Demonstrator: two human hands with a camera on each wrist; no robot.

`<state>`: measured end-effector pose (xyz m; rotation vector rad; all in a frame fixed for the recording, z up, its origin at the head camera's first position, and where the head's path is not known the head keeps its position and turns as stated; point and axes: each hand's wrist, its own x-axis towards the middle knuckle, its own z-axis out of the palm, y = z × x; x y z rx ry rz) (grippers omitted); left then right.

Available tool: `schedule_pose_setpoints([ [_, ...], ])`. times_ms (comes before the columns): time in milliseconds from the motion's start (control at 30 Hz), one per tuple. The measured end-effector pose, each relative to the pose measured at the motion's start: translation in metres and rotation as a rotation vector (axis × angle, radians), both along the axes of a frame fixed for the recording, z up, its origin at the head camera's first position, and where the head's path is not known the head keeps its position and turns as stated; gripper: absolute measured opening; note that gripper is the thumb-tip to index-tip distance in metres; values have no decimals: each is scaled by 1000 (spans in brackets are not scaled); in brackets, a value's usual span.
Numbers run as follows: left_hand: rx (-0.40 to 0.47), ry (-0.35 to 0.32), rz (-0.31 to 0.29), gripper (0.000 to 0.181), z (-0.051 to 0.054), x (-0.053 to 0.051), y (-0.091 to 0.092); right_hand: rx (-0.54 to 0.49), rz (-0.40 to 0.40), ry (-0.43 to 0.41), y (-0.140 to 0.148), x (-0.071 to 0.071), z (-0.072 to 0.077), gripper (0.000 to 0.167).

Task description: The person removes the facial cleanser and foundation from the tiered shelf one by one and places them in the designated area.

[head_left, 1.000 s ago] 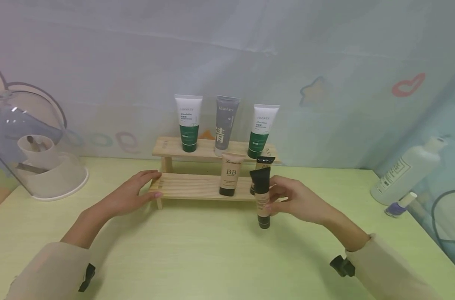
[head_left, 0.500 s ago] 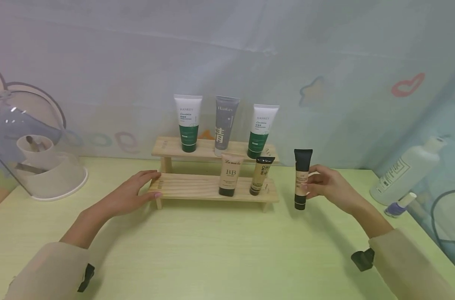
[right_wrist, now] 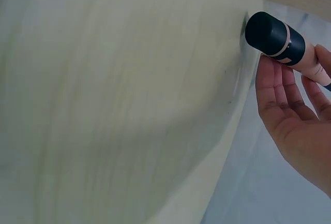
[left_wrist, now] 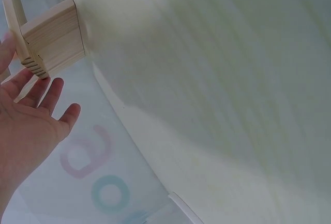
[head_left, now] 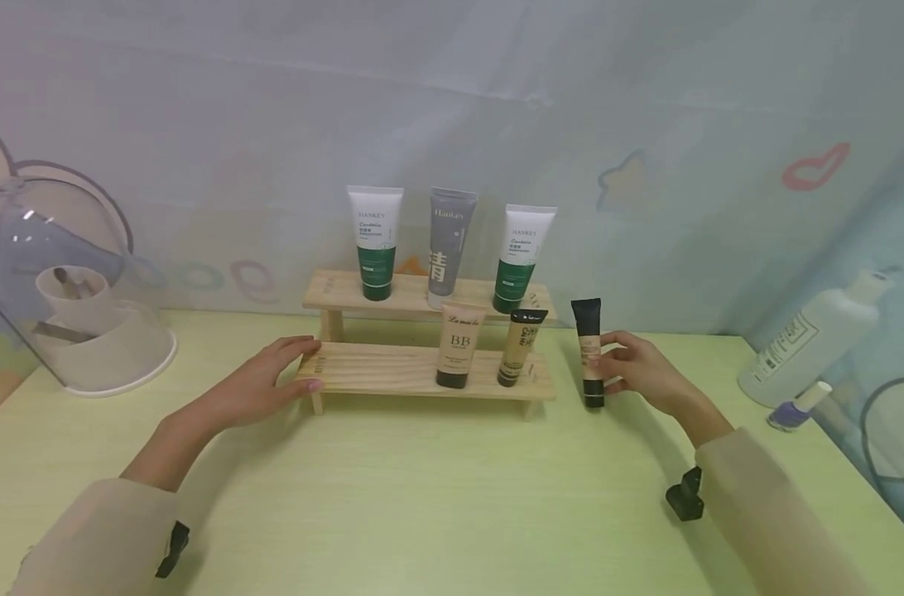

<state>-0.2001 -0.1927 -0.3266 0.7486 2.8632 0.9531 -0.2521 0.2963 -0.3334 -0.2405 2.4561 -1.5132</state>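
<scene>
In the head view, my left hand (head_left: 254, 385) holds the left end of the two-tier wooden display stand (head_left: 377, 364), thumb at the lower tier's front edge, fingers behind. The left wrist view shows the hand (left_wrist: 36, 120) against the stand's end (left_wrist: 54, 38). To the right of the stand, my right hand (head_left: 646, 372) pinches a beige cosmetic tube (head_left: 590, 352) with black ends, nearly upright, cap down. The right wrist view shows its black cap (right_wrist: 274, 36) close to the table; contact is unclear. A BB cream tube (head_left: 458, 343) and a small gold-and-black tube (head_left: 519, 348) stand on the lower tier.
Two white-and-green tubes (head_left: 376, 244) (head_left: 522, 261) and a grey tube (head_left: 449, 248) stand on the upper tier. At left is a clear-domed holder (head_left: 87, 348). A white pump bottle (head_left: 813, 339) and purple nail polish (head_left: 795, 410) lie near the table's right edge.
My right hand has carried the beige tube from in front of the stand's right end to the table area right of it, then slightly back and lower. My left hand has stayed put.
</scene>
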Motion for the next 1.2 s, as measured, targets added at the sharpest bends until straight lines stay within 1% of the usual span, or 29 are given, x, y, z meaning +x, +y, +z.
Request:
schedule_pose_setpoints([
  [233, 8, -38, 6, 62, -2, -1, -1, 22, -69, -40, -4, -11, -3, 50],
  [433, 3, -36, 8, 61, -1, -1, -1, 34, -113, -65, -6, -18, -9, 56],
  [567, 4, -36, 5, 61, -1, -1, -1, 71, -119, -83, -8, -20, -11, 57],
  [867, 9, -42, 6, 62, -1, 0, -1, 144, -124, -94, -6, -24, -15, 58],
  [1200, 5, -37, 3, 62, 0, 1, 0, 208, -122, -62, -6, -23, -16, 52],
])
